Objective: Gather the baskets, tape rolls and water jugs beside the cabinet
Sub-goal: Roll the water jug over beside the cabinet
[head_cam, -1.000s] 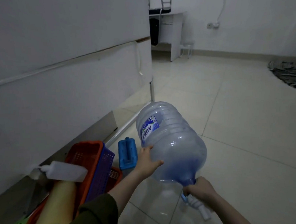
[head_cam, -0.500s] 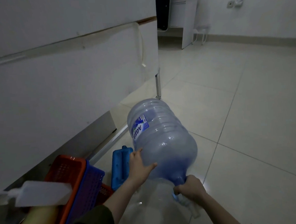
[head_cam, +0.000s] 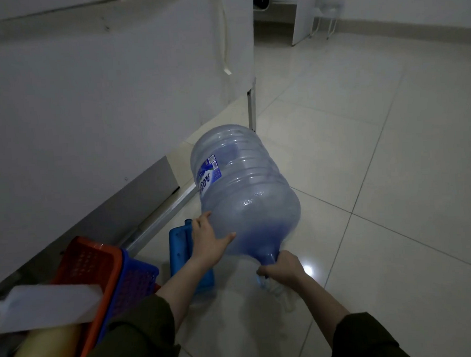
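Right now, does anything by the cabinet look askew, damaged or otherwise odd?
The water jug is tipped over, neck toward the person: the right hand grips the neck, the left hand lies flat on its shoulder. A white edge strip hangs loose off the cabinet front. No spill shows.

Plain office room, pale tiled floor (head_cam: 363,133), white cabinet (head_cam: 102,103), white desk (head_cam: 301,16), bare walls

The pale glossy tiled floor (head_cam: 364,149) bears the white cabinet (head_cam: 88,104) on a thin metal leg (head_cam: 251,109). Near its base lies a flat blue plastic piece (head_cam: 179,249), with an orange basket (head_cam: 91,265) and a blue basket (head_cam: 137,287) just beside it.
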